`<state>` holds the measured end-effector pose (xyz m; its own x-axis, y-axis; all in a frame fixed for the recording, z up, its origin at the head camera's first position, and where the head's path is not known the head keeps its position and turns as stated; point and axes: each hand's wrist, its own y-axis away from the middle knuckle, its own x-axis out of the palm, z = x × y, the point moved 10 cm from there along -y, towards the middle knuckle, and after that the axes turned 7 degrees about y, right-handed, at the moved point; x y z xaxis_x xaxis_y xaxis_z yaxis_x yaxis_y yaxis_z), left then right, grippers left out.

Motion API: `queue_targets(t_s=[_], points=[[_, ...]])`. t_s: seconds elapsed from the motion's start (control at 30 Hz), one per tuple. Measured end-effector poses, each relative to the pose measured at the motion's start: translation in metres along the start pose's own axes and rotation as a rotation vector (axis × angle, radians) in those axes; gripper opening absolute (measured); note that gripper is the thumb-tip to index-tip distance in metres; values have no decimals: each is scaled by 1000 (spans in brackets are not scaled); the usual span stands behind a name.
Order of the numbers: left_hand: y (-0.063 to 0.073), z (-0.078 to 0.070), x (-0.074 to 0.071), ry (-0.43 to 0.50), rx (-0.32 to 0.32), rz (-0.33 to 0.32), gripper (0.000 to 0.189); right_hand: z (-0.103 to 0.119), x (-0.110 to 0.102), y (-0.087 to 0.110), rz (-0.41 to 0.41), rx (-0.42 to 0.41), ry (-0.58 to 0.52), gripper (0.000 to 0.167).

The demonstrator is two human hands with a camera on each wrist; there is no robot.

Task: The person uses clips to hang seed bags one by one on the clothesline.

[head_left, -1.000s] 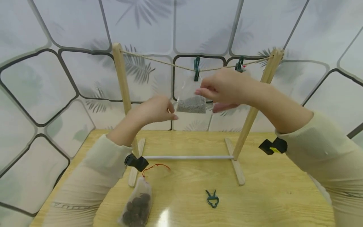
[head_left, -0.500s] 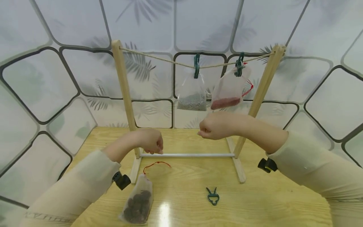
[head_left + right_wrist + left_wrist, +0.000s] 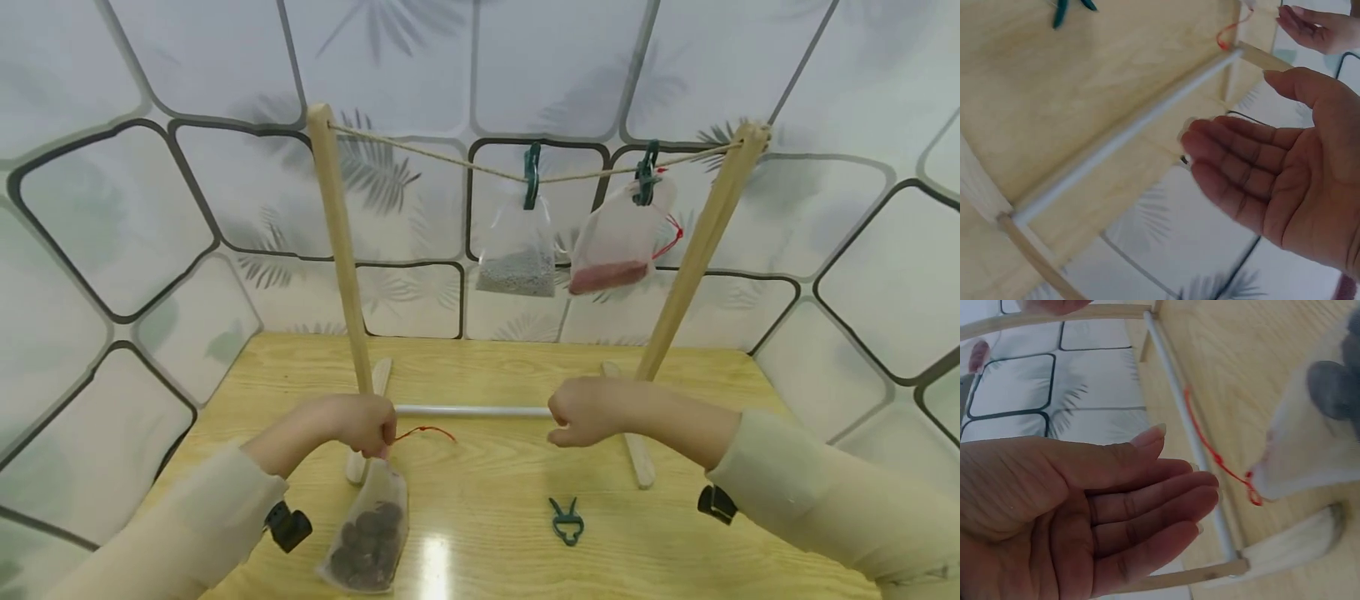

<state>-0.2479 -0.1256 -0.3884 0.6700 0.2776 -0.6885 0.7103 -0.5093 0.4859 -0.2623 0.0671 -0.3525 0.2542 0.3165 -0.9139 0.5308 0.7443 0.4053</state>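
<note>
My left hand is over the neck of a pale mesh bag of dark round lumps lying at the table's front left. In the left wrist view its loosely bent fingers hold nothing, a little short of the bag's red drawstring. My right hand hovers by the stand's white crossbar, relaxed with nothing in it; its palm and fingers show in the right wrist view. A dark green clip lies on the table in front of it.
A rope spans two wooden posts. Green clips hold a clear bag of grey grains and a mesh bag with pink contents on it. A patterned backdrop stands behind the table.
Both hands have come down from the hanging bags at the rope. The left has moved down and left to the mesh bag's neck; the right has dropped to crossbar height.
</note>
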Motion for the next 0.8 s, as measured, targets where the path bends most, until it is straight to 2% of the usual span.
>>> queue_targets(t_s=[0.13, 0.27, 0.37, 0.47, 0.63, 0.8], points=[[2, 17, 10, 34, -13, -20, 16, -9, 34, 2, 55, 88, -23, 42], [1, 31, 17, 61, -28, -48, 21, -18, 64, 2, 98, 169, -61, 33], [0, 43, 21, 90, -54, -61, 21, -20, 76, 1, 85, 197, -102, 26], [-4, 56, 27, 145, -66, -73, 26, -20, 86, 2, 70, 235, -156, 32], [-7, 77, 42, 275, -16, -99, 25, -20, 101, 6, 49, 331, -289, 38], [-14, 86, 47, 330, 82, -196, 25, -28, 119, 8, 75, 470, -421, 47]])
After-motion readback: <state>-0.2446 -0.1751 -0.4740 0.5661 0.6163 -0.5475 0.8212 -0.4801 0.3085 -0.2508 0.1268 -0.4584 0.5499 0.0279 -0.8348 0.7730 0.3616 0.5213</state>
